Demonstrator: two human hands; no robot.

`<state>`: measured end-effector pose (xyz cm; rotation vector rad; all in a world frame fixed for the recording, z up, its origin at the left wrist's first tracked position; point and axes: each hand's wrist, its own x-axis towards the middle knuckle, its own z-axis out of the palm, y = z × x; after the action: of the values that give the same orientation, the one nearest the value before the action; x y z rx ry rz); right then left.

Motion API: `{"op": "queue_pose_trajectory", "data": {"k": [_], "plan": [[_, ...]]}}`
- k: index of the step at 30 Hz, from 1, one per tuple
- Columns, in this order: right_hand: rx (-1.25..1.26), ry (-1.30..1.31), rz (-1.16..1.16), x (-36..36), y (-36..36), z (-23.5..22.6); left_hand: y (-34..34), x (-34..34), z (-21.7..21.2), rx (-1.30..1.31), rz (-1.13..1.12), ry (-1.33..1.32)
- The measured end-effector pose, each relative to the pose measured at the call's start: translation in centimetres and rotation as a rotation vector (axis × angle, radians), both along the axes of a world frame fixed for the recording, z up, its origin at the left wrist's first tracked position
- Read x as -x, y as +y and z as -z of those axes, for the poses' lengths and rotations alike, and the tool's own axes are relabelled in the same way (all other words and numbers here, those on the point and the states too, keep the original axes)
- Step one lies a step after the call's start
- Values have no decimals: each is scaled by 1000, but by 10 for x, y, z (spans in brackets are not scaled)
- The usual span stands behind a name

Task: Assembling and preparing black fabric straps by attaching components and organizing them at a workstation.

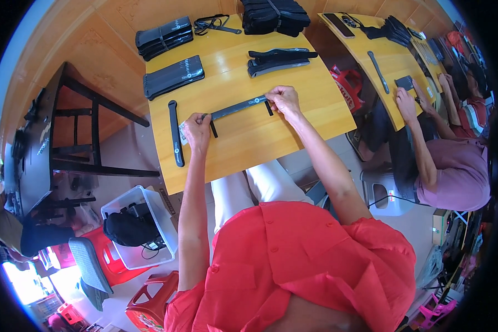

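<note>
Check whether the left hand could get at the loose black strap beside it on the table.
Probably yes: the loose black strap lies just left of the left hand and looks uncovered, though that hand pinches the dark band at one end.

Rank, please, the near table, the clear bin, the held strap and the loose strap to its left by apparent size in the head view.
1. Near table
2. Clear bin
Held strap and loose strap: too alike in size to rank.

Lone strap on table, left of held strap.
</note>
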<state>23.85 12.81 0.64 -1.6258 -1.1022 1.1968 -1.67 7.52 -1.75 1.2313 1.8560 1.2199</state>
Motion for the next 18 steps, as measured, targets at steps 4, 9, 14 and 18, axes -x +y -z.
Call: {"op": "queue_pose_trajectory", "data": {"k": [4, 9, 14, 18], "plan": [[-4, -28, 13, 1, -2, -4, 0, 0, 1, -2, -14, 27], [-29, -113, -3, -1, -1, 2, -4, -8, -16, 77, -29, -16], [-24, -146, -3, 1, -2, -1, -5, -9, -24, 91, -43, 19], [-38, -187, -15, 5, -1, 2, -3, -2, -14, 55, -57, 43]]}}
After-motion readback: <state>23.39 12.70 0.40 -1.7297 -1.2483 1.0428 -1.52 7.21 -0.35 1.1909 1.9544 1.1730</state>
